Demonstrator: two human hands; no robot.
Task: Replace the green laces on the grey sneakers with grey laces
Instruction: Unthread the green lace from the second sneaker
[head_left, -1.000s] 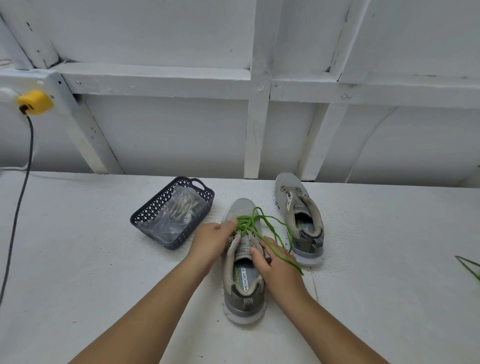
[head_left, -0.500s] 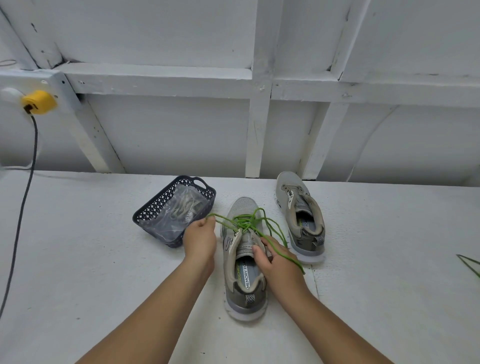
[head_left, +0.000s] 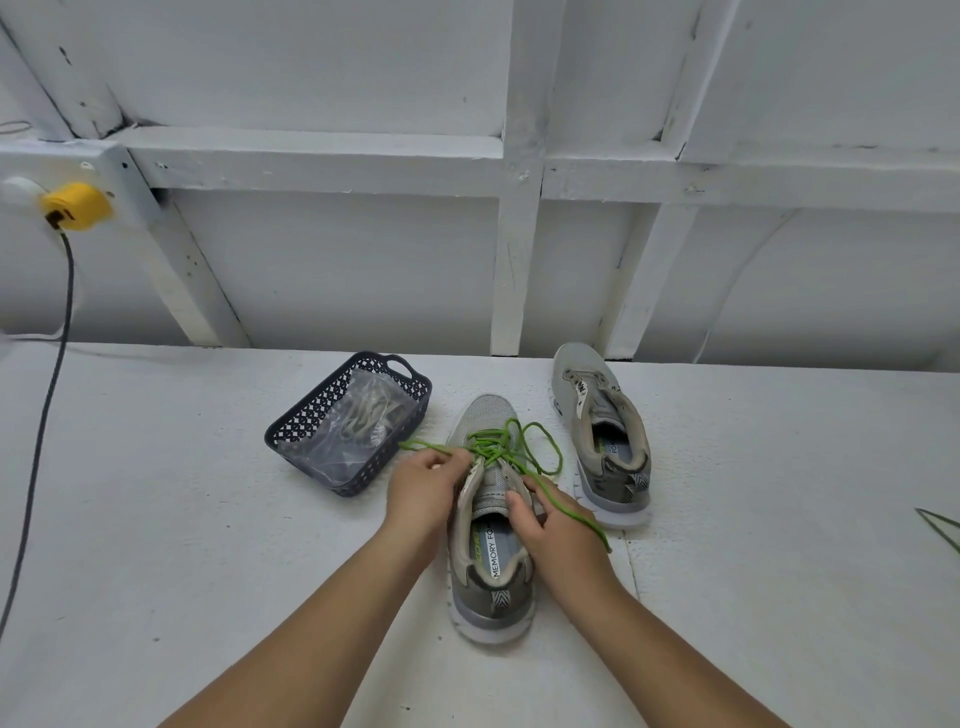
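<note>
A grey sneaker (head_left: 491, 587) stands heel toward me on the white table, with a green lace (head_left: 540, 447) loosened over its front. My left hand (head_left: 423, 491) pinches a strand of that lace at the shoe's left edge; the free end sticks out to the left. My right hand (head_left: 553, 525) grips the shoe's right eyelet flap, and another green strand runs over its back. A second grey sneaker (head_left: 602, 431) without a lace stands to the right. Grey laces in a clear bag (head_left: 363, 421) lie in a dark basket (head_left: 324, 415).
A white framed wall rises close behind the table. A yellow plug (head_left: 75, 205) with a dark cable (head_left: 44, 415) hangs at the far left. A green lace piece (head_left: 940, 525) shows at the right edge.
My left hand drew a green strand out to the left, then came back against the shoe's left side. My right hand stayed on the right eyelet flap.
</note>
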